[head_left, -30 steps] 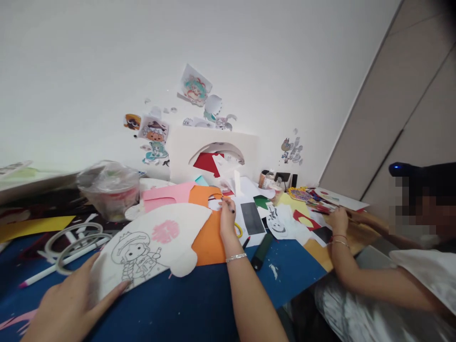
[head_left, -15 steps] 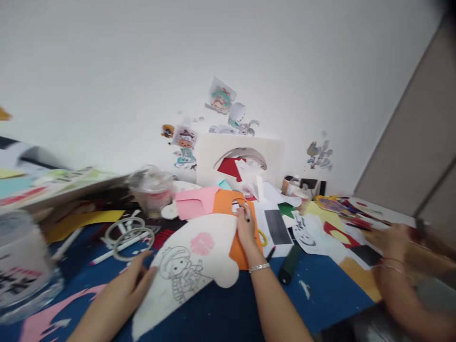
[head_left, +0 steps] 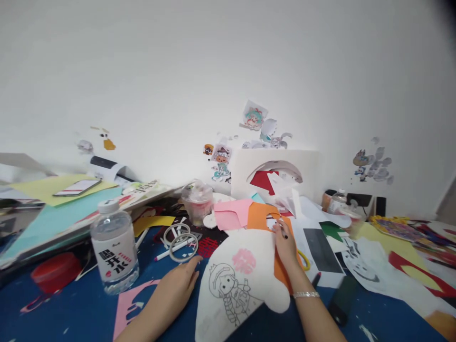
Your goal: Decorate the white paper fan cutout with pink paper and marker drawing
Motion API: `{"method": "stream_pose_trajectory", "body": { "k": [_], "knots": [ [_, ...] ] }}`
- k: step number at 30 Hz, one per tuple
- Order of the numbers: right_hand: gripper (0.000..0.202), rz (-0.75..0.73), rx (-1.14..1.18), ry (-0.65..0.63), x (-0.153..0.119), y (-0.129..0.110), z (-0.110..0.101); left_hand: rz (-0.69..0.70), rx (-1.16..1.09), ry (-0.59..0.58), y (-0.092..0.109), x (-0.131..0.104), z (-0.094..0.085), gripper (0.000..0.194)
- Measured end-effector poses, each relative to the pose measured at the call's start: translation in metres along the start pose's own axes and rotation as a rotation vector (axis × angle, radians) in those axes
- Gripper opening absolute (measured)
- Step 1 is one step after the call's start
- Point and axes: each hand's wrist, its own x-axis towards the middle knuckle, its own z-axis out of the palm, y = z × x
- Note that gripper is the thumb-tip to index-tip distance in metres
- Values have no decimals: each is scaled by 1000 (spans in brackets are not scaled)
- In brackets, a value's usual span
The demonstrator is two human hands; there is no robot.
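Observation:
My right hand (head_left: 286,242), with a silver bracelet at the wrist, pinches a thin dark-ended pen (head_left: 284,234) over the orange paper (head_left: 259,214). A large white fan-shaped cut-out (head_left: 224,254) lies before me, bearing a line drawing of a braided figure and a pink patch. It partly covers the orange paper. To the left of its edge, my left hand (head_left: 178,287) rests with fingers loosely extended, holding nothing. Grey rings (head_left: 183,247) and a white marker (head_left: 166,255) lie just beyond that hand. Pink paper (head_left: 231,213) adjoins the orange sheet.
At left stand a water bottle (head_left: 114,251) and a red lid (head_left: 57,271). A phone (head_left: 77,187) lies on stacked papers. A plastic cup (head_left: 197,202) and a white board with an arched opening (head_left: 238,171) are at the back. A dark green case (head_left: 342,300) lies at right.
The view has swung left, bringing in the whole bottle and the phone. My left hand has come off the cut-out's edge. Another person's arm at right has mostly left the view.

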Motion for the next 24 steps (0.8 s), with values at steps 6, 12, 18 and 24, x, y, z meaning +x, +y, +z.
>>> {"method": "stream_pose_trajectory", "body": {
  "k": [6,12,18,24],
  "knots": [
    [46,-113,-88,-3,-2,0,1,-101,219,153,-24,52,-27,30],
    [45,-101,-163,-21,1,8,3,-251,206,147,-46,64,-3,38],
    [43,-130,-190,0,2,15,4,-134,150,72,-21,51,17,50],
    [46,-108,-201,-6,2,16,1,-170,147,93,-18,53,12,50]
  ]
}}
